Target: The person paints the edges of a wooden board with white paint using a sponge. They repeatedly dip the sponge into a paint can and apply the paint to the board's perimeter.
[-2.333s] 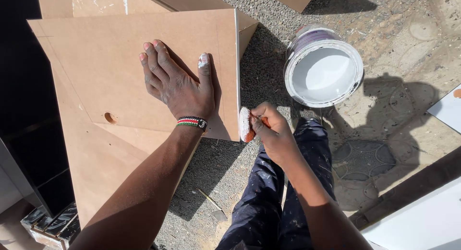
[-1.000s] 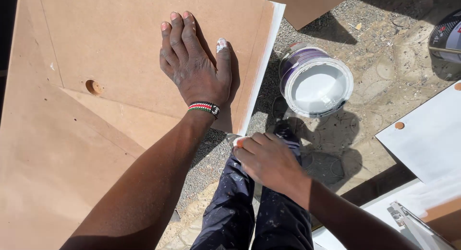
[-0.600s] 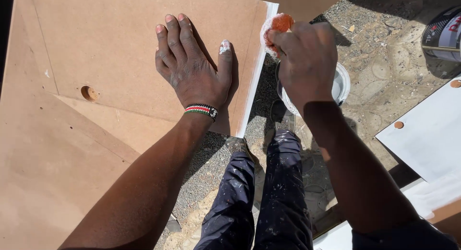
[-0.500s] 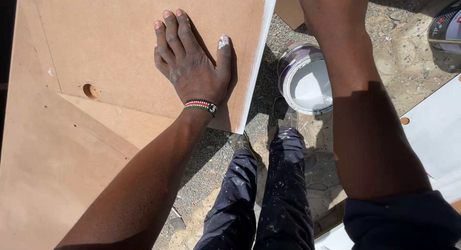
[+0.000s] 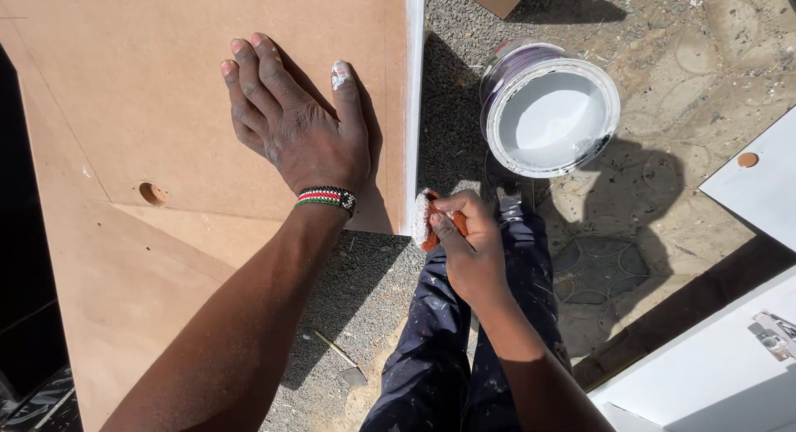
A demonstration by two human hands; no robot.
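Behind right hand (image 5: 468, 249), orange sponge (image 5: 431, 225) half-hidden

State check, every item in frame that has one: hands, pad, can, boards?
left hand: flat on brown board, paint on thumb
right hand: gripping orange pad
orange pad: white-coated, at board edge
brown board: face unpainted, right edge white
paint can: open, white paint inside
white panel: painted, lying flat

- Two hands (image 5: 303, 133) (image 5: 468, 245) are seen.
- One open paint can (image 5: 549, 109) is counted.
- One paint-soaked sponge (image 5: 431, 220) is seen.
- Two brown boards (image 5: 166, 84) (image 5: 99, 299) are stacked.
- One beaded wristband (image 5: 325, 198) is worn.
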